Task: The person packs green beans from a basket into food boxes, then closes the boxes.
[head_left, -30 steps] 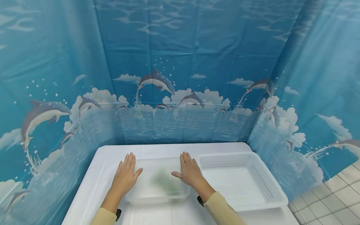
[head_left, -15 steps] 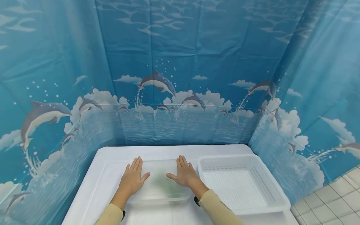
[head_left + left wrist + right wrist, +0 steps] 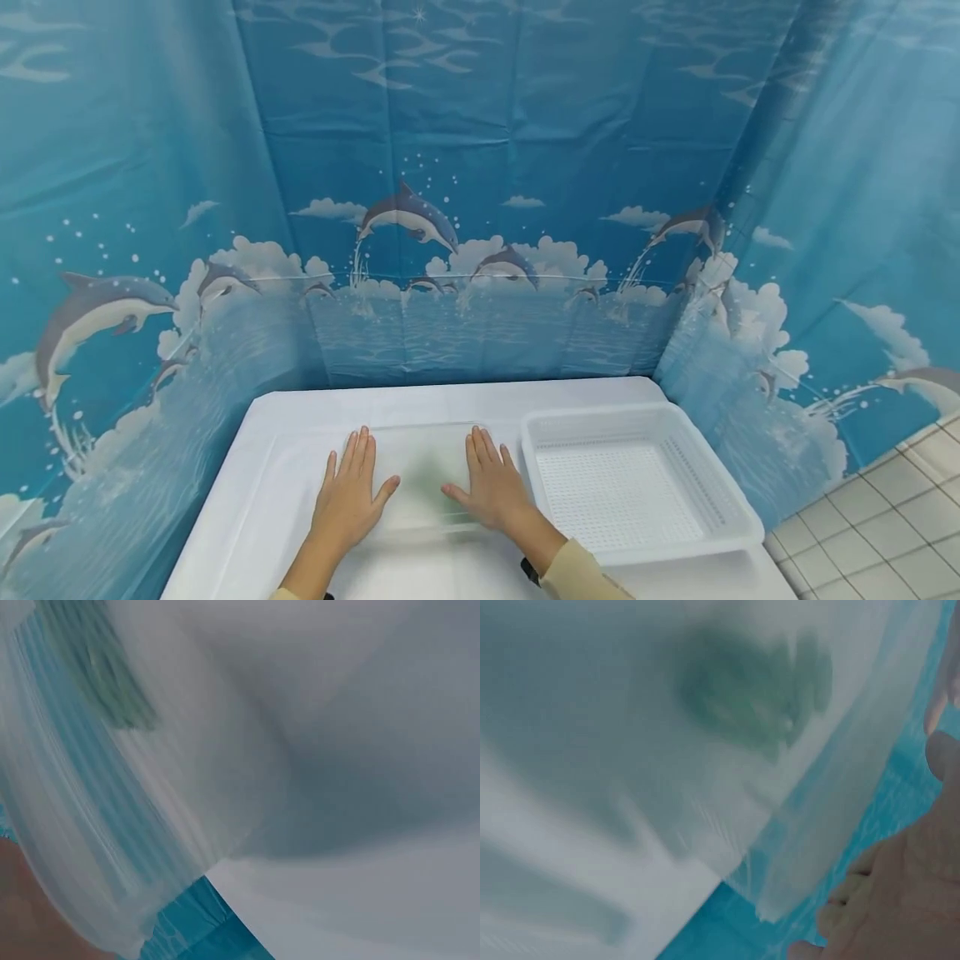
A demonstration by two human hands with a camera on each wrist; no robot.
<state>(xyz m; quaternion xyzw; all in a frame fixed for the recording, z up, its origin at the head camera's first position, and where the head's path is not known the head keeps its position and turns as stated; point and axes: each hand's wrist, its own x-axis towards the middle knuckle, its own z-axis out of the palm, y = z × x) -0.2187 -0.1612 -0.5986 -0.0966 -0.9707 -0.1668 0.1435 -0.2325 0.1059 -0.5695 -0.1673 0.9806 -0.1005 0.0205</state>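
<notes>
A low, frosted see-through plastic box (image 3: 423, 442) lies on the white table, with a blurred green bundle (image 3: 431, 483) showing through its top. My left hand (image 3: 347, 498) lies flat over the box's left end, fingers straight and thumb out toward the middle. Over the right end, my right hand (image 3: 495, 490) mirrors it, palm down. Neither hand is curled round anything. The left wrist view catches the box's ribbed side (image 3: 180, 765) and green strands behind it. In the right wrist view, the green bundle (image 3: 742, 690) looks like several lobed pieces against the wall.
A white perforated plastic basket (image 3: 622, 500) stands close by on the right of the table (image 3: 247, 492). Behind and along both sides hangs a blue dolphin-print curtain (image 3: 480, 333). Tiled floor (image 3: 885, 517) shows at the lower right.
Both hands have shifted inward over the box and a little toward me, so they are closer together. The fingers stay straight. The basket stays put, and the head view has swayed slightly.
</notes>
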